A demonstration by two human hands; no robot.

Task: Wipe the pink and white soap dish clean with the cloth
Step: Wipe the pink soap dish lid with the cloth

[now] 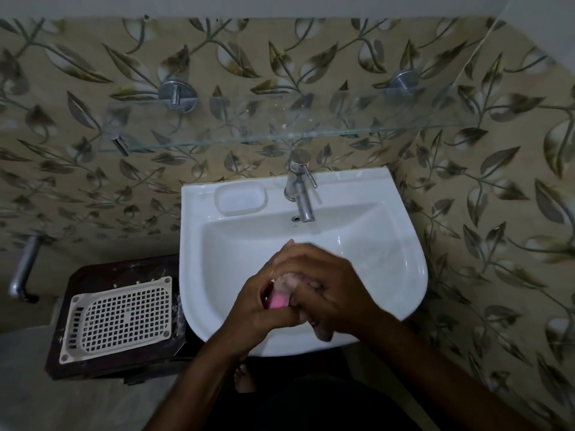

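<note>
Both hands meet over the front of the white basin (404, 275). My left hand (261, 303) grips the pink part of the soap dish (278, 299); only a small pink edge shows between the fingers. My right hand (329, 287) lies over it with fingers curled on a pale cloth (287, 279), of which a small bunched bit shows. The white grid insert of the soap dish (119, 318) lies flat on a dark stool to the left of the basin.
A chrome tap (300, 191) stands at the back of the basin beside a moulded soap recess (241, 199). A glass shelf (280, 132) juts from the leaf-patterned wall above. The dark stool (93, 275) and a metal wall pipe (23, 269) are at left.
</note>
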